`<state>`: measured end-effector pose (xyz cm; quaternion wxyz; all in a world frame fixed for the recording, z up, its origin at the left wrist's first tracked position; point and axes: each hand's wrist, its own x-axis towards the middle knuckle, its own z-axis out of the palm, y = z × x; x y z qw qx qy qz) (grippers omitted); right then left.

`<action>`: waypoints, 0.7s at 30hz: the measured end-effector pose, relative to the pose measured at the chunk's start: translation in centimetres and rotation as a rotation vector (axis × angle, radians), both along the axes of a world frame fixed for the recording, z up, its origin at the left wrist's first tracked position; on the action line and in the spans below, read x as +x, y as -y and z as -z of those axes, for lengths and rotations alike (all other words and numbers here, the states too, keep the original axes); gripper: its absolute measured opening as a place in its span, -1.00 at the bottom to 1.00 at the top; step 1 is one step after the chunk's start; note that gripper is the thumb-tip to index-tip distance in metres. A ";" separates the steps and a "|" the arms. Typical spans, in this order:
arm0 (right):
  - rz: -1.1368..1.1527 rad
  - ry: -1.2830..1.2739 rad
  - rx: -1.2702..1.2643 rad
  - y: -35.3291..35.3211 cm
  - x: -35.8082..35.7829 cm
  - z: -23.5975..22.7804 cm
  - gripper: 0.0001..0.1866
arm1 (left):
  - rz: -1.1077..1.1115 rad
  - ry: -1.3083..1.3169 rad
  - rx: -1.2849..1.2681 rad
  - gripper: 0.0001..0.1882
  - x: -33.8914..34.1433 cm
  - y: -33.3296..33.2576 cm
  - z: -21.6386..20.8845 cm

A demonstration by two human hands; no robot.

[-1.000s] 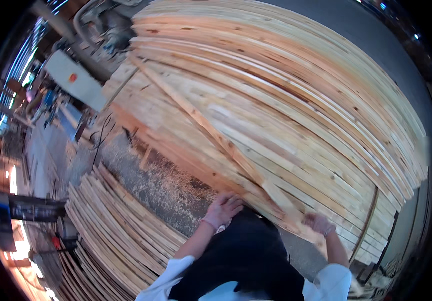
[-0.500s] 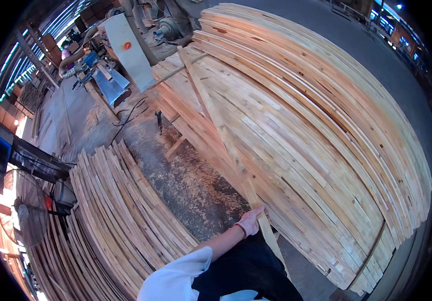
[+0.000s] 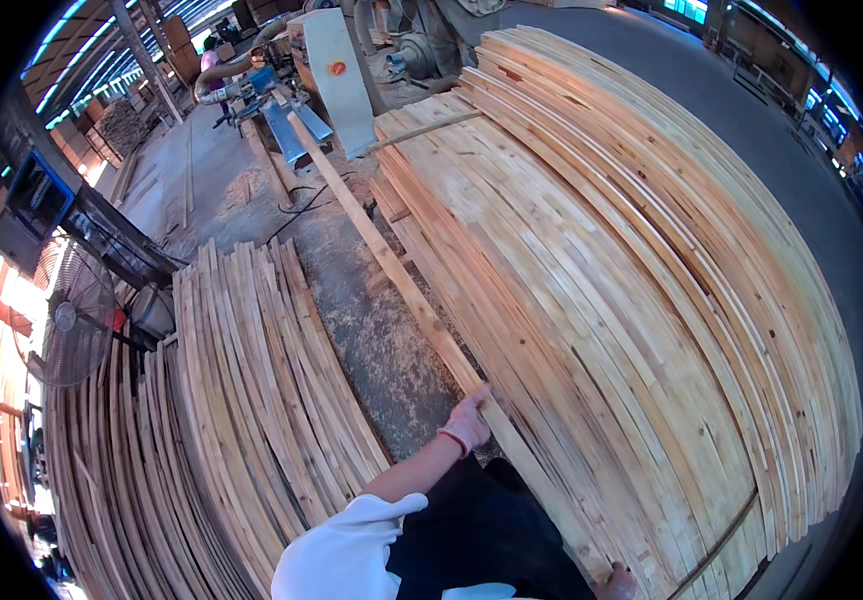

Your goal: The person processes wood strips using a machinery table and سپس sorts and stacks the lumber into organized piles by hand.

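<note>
A long, narrow wooden board (image 3: 391, 268) runs diagonally from the lower right up toward the machine. My left hand (image 3: 468, 421), in a pale glove with a red cuff, is closed around the board's left edge near its middle. Down at the lower rim of the picture, my right hand (image 3: 619, 582) grips the board's near end; only part of that hand shows. Right beside the board lies a wide, layered stack of similar boards (image 3: 591, 300). The board hangs over the gap between this stack and a lower pile of boards (image 3: 261, 360) on my left.
A machine with a blue metal table (image 3: 296, 130) and a tall pale panel (image 3: 339, 80) stands ahead. Sawdust covers the floor (image 3: 366, 330) between the piles. A large fan (image 3: 66, 315) stands at the left. A strap (image 3: 721, 545) crosses the stack's near end.
The board's far end has swung left, off the stack and toward the machine table. My left hand moved slightly left with it. My right hand has come into view at the near end.
</note>
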<state>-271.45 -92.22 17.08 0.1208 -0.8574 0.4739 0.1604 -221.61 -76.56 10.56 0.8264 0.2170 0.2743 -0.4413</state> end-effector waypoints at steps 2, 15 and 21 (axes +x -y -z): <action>-0.078 -0.079 0.143 1.8 3.5 -2.2 -0.42 | -0.089 0.015 -0.021 -0.70 -0.9 0.5 -3.3; 0.089 0.019 0.690 2.8 14.0 -17.4 -0.36 | 0.691 0.478 0.015 -0.63 0.2 -3.2 -4.5; 0.332 0.379 0.717 0.0 14.7 -16.4 -0.62 | 0.471 0.638 0.240 -0.68 17.0 -4.9 -4.8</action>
